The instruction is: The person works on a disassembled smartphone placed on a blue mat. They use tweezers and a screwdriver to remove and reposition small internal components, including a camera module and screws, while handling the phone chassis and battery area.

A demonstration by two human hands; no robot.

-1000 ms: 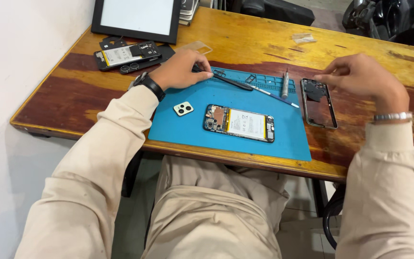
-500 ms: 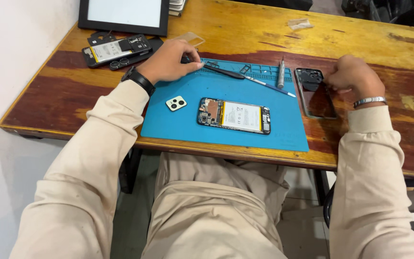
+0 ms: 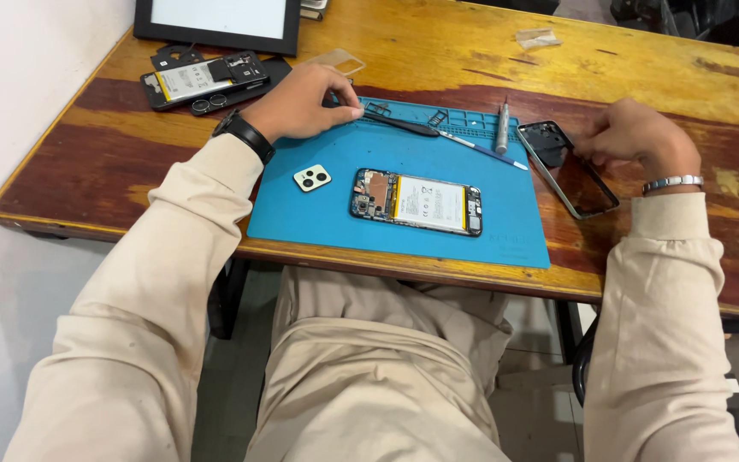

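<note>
My left hand (image 3: pixel 305 103) rests at the far left corner of the blue work mat (image 3: pixel 506 244), fingers pinched on the end of a black tweezers-like tool (image 3: pixel 399 124). My right hand (image 3: pixel 635 137) grips the far right edge of a dark phone back cover (image 3: pixel 570 167) lying on the wood just right of the mat. An opened phone (image 3: pixel 416 202) with its white battery showing lies in the middle of the mat. A small white camera cover (image 3: pixel 311 178) sits to its left.
A silver screwdriver (image 3: pixel 502 124) and a thin blue-tipped tool (image 3: pixel 481 150) lie on the mat's far side. Another opened phone (image 3: pixel 203 79), a black-framed screen (image 3: pixel 220 21) and a clear plastic piece (image 3: pixel 335 60) sit at far left. The table's front edge (image 3: pixel 404 269) is above my lap.
My right hand has slid from over the back cover to its right edge, leaving the cover uncovered. My left hand has stayed on the black tool.
</note>
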